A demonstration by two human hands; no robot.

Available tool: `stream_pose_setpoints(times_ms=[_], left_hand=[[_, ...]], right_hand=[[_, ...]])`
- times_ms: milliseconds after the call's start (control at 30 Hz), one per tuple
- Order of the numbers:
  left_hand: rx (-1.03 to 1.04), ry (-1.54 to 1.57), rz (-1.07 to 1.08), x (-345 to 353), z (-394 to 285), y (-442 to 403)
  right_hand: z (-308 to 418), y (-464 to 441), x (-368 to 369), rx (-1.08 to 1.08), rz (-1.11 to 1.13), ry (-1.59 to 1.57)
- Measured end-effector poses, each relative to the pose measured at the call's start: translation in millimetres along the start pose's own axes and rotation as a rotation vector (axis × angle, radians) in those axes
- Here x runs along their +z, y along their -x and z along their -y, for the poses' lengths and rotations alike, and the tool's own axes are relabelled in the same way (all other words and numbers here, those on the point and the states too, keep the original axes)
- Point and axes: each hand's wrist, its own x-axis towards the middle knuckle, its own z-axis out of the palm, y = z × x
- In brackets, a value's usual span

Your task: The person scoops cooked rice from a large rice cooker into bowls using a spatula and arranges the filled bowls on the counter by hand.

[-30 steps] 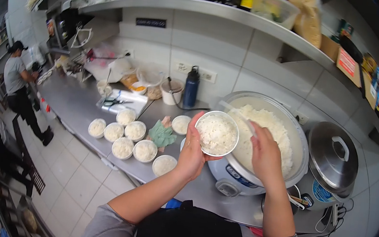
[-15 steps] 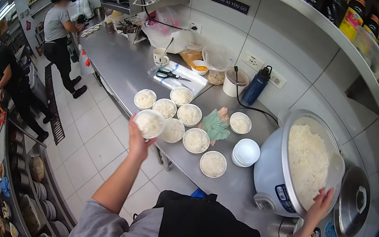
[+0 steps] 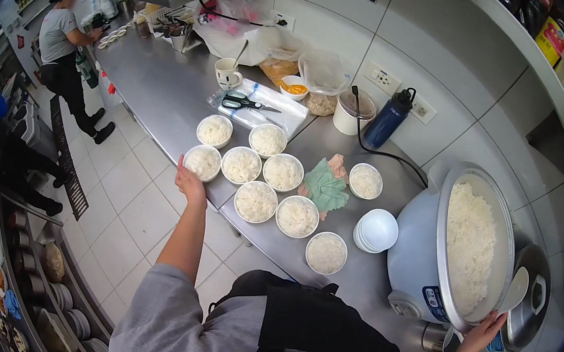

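Observation:
My left hand [image 3: 189, 183] grips the near rim of a white bowl of rice [image 3: 202, 162] at the counter's front edge. Several more bowls filled with rice [image 3: 255, 202] sit close around it. My right hand [image 3: 485, 331] holds a white rice paddle [image 3: 515, 290] by its lower end, beside the rim of a big rice cooker [image 3: 418, 238]. Inside the cooker is a mass of cooked rice [image 3: 470, 234]. Left of the cooker stands a stack of empty white bowls [image 3: 376, 231].
A green and pink cloth [image 3: 326, 185] lies among the bowls. Behind are scissors [image 3: 238, 101] on plastic bags, a mug [image 3: 227, 73], a blue bottle [image 3: 388, 119] and a black cable [image 3: 386, 157]. A shelf overhangs the right side. Two people [image 3: 62, 43] stand at the left.
My left hand has moved left and down, bringing its bowl from the air to the counter beside the others. The right hand and paddle have shifted slightly toward the cooker's outer side.

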Motion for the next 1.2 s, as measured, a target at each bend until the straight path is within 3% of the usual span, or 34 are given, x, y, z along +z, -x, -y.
stream_pose_setpoints(times_ms=[67,133,200,233,300,333,400,433,500,533,600,633,700,733,800,933,1067,1200], left_hand=[[-0.150,-0.362,-0.102,8,-32,6],[-0.214,-0.262,-0.115,12,-25,-7],[0.180,-0.407,-0.362,21,-9,-18],[0.185,-0.408,-0.311,36,-22,-1],[0.725,-0.426,-0.242,57,-78,58],[0.728,-0.298,0.058,75,-88,84],[0.684,-0.109,0.681,109,-112,146],[0.533,-0.154,1.004,130,-115,171],[0.783,-0.287,1.183,175,-114,225],[0.789,-0.275,1.203,192,-114,245],[0.953,-0.668,1.175,221,-116,278],[0.960,-0.659,1.184,233,-117,285],[0.987,-1.013,1.274,247,-116,294],[0.989,-1.014,1.277,250,-111,296],[1.368,-0.678,1.278,252,-105,297],[1.434,-0.787,1.384,265,-100,304],[1.323,-0.789,1.438,272,-93,288],[1.173,-0.818,1.454,248,-118,285]], right_hand=[[8,1,4,-0.061,-0.052,-0.022],[8,0,2,-0.060,-0.057,0.030],[14,3,-3,-0.019,-0.040,0.029],[9,4,-4,-0.006,-0.044,0.007],[3,6,-1,-0.045,-0.058,-0.010],[11,8,3,-0.101,-0.061,-0.008],[28,3,2,0.095,0.095,-0.017],[47,1,8,0.001,0.120,0.005],[91,-3,22,-0.151,0.182,0.068],[110,-6,27,-0.208,0.220,0.110],[140,-15,36,-0.430,0.193,0.211],[149,-23,39,-0.425,0.183,0.219],[158,-36,40,-0.519,0.254,0.194],[156,-39,37,-0.516,0.253,0.195],[149,-47,34,-0.534,0.315,0.205],[121,-55,24,-0.513,0.371,0.197],[85,-61,9,-0.447,0.345,0.120],[39,-61,-7,-0.238,0.304,-0.049]])
